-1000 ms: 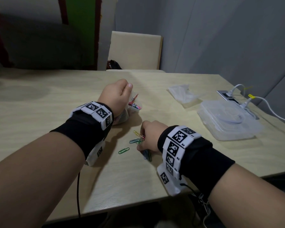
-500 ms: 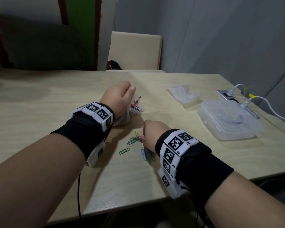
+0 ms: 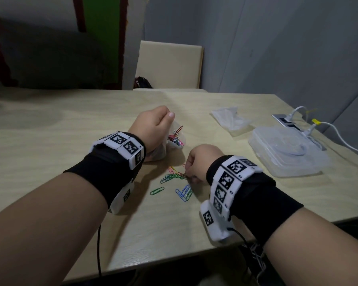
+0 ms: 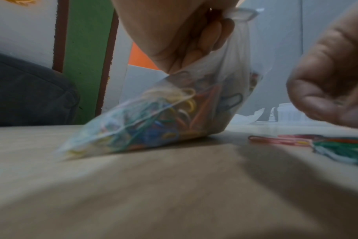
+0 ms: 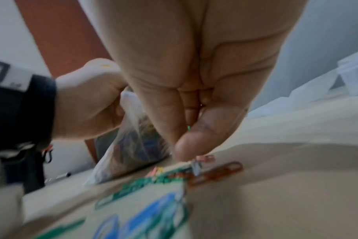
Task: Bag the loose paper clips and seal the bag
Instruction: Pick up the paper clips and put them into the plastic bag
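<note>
My left hand (image 3: 151,129) grips the gathered top of the clear plastic bag (image 4: 149,119), fingers curled round it; the bag's bottom rests on the wooden table (image 3: 70,145), partly filled with coloured paper clips. Just right and nearer, my right hand (image 3: 198,162) is down at the table with thumb and fingertips (image 5: 190,145) pressed together at the edge of the loose paper clips (image 3: 174,178); whether a clip is actually pinched I cannot tell, the view is blurred. One green clip (image 3: 157,190) lies a little apart on the left, blue ones (image 3: 183,191) nearer me. Far right sit a clear plastic box (image 3: 285,153), a crumpled spare bag (image 3: 229,118) and white cables (image 3: 339,135).
</note>
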Motion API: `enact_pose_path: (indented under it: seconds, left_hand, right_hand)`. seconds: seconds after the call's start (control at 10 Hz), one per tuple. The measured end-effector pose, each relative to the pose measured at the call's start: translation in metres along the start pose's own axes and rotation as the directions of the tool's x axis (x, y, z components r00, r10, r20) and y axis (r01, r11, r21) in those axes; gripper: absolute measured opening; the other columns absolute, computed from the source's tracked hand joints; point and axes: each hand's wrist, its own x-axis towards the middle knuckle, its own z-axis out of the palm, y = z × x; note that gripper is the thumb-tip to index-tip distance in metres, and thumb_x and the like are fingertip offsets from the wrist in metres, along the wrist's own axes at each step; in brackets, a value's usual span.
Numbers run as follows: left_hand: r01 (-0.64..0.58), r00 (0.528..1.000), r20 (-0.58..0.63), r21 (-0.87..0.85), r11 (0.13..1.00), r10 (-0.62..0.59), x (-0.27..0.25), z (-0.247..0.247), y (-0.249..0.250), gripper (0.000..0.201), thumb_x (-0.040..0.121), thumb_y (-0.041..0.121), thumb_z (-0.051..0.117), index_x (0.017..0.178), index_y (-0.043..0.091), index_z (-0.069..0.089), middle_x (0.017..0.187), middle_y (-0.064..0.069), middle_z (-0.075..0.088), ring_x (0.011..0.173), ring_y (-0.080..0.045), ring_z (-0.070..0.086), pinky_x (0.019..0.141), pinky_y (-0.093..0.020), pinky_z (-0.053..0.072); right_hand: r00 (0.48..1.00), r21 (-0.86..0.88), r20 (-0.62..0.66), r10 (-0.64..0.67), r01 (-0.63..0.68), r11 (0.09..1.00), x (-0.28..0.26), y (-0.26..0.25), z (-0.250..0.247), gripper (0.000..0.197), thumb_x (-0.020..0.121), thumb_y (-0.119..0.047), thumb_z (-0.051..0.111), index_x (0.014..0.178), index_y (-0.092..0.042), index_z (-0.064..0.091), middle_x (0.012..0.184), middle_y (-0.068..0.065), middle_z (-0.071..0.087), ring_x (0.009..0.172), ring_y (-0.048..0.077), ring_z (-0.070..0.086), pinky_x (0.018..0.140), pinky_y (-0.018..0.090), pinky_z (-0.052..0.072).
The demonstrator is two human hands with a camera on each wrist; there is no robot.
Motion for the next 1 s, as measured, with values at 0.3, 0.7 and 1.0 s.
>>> enact_pose_path:
  seconds: [0.3,0.7,1.0]
  left_hand:
    - [-0.010,1.000,-0.010,0.017,1.000,0.011,0.002,0.001,-0.002,0.029,0.097,0.026,0.042,0.079,0.006,0.052,0.070,-0.010,0.054,0.073,-0.030,0.053,0.068,-0.037,0.043]
    - [0.034,0.981,-0.194,0.101,0.994,-0.014,0.005,-0.004,-0.003,0.026,0.099,0.027,0.038,0.080,0.012,0.046,0.070,-0.011,0.053,0.068,-0.028,0.048,0.061,-0.036,0.035]
    - [0.053,0.977,-0.212,0.158,0.986,-0.018,0.008,-0.003,-0.006,0.026,0.099,0.028,0.037,0.081,0.011,0.046,0.068,-0.010,0.050,0.067,-0.029,0.045,0.058,-0.032,0.028]
  right_hand:
    - [0.969,0.710,-0.215,0.125,0.067,0.701,-0.003,-0.018,-0.043,0.019,0.086,-0.009,0.069,0.070,-0.010,0.059,0.064,0.005,0.063,0.056,0.017,0.063,0.083,0.041,0.059]
    - [0.962,0.286,-0.266,0.058,0.021,0.958,0.009,-0.020,-0.042,0.026,0.095,-0.022,0.046,0.104,-0.009,0.067,0.105,0.011,0.069,0.098,0.030,0.065,0.090,0.039,0.054]
    - [0.994,-0.258,0.111,-0.024,0.052,0.965,-0.016,-0.023,-0.004,0.028,0.093,-0.021,0.049,0.114,-0.008,0.063,0.076,0.005,0.053,0.079,0.024,0.049,0.073,0.029,0.046]
